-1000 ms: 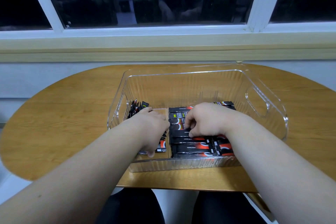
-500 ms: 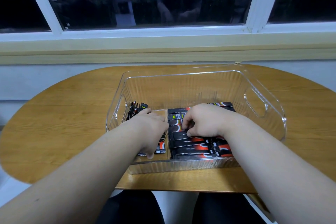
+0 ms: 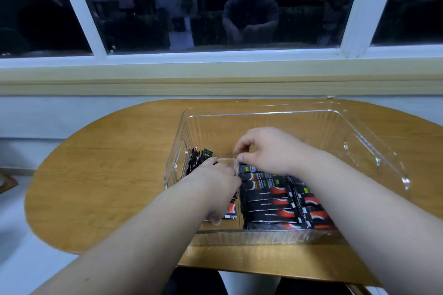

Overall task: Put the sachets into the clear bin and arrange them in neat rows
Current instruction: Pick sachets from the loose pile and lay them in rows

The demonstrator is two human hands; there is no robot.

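Observation:
The clear bin (image 3: 374, 148) stands on the wooden table (image 3: 107, 175). Black-and-red sachets (image 3: 271, 201) lie in flat rows in its near right part. A low clear divider (image 3: 226, 159) splits off a left section, where more sachets (image 3: 199, 158) stand on end against the left wall. My left hand (image 3: 215, 189) lies palm down in that section, its fingers and thumb curled around a bundle of sachets. My right hand (image 3: 268, 151) hovers above the rows, with thumb and forefinger pinching the divider's far corner.
The far half of the bin holds nothing, and cut-out handles (image 3: 359, 151) are in its side walls. The table (image 3: 107, 175) butts against a wall under a dark window (image 3: 215, 7). My knees show below the table's near edge.
My right hand has lifted off the flat row of sachets and moved farther back to the divider's far corner. The left hand has stayed in the left section.

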